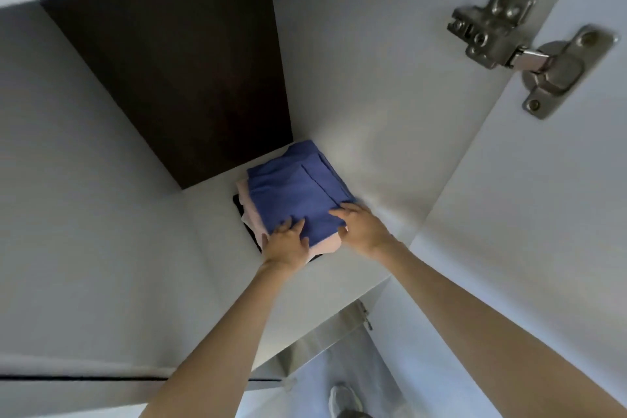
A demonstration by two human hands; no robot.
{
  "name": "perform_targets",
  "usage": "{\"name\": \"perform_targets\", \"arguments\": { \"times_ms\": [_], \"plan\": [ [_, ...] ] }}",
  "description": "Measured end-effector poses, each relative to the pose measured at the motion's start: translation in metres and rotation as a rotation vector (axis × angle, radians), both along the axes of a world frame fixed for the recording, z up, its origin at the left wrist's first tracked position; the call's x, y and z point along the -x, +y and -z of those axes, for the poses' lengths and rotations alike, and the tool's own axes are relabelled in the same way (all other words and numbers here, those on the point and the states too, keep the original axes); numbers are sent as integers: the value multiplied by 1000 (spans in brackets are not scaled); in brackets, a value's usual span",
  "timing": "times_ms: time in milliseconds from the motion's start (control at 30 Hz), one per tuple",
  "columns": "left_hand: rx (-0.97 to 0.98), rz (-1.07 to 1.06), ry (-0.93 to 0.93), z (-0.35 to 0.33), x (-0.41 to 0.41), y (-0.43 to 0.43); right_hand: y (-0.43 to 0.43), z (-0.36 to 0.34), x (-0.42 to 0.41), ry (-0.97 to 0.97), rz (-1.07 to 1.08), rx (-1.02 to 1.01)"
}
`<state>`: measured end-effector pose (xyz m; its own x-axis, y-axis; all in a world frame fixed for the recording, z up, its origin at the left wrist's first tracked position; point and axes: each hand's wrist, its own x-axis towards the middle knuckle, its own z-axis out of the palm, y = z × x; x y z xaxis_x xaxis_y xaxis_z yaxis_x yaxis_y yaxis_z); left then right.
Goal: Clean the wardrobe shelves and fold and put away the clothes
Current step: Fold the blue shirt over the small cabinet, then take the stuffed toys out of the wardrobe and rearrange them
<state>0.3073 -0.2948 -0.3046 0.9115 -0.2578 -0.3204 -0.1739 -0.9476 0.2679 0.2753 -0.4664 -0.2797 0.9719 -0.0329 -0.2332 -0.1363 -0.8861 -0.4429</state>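
Note:
A folded blue garment (295, 190) lies on top of a small stack on the white wardrobe shelf (210, 241), pushed against the right inner wall. Under it are a folded pink piece (249, 210) and a black piece (239, 205) at the bottom. My left hand (286, 243) rests with straight fingers on the near edge of the blue garment. On the blue garment's near right corner my right hand (358, 226) lies flat, fingers spread. Both forearms reach up into the compartment.
The compartment has a dark brown back panel (176, 78) and white side walls. The open door (543, 214) stands at the right with a metal hinge (529, 47). A second hinge (364, 316) sits lower down. A shoe (344, 399) shows on the floor below.

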Motion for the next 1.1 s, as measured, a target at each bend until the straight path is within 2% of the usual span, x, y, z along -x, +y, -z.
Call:
{"name": "perform_targets", "arguments": {
  "times_ms": [267,400,500,633,867,1100],
  "plan": [
    [100,216,-273,-55,74,-1,11,-54,130,-215,237,-167],
    [275,388,-337,-78,131,17,30,-68,217,-306,389,-218],
    [296,506,-361,-93,185,37,51,-77,287,-336,506,-248],
    [365,616,-320,-112,255,62,80,-85,378,-335,626,-297],
    [342,764,-234,-121,345,68,108,-84,503,-306,787,-324],
    [284,700,-174,-96,402,60,101,-58,557,-226,800,-373]
  ]
}}
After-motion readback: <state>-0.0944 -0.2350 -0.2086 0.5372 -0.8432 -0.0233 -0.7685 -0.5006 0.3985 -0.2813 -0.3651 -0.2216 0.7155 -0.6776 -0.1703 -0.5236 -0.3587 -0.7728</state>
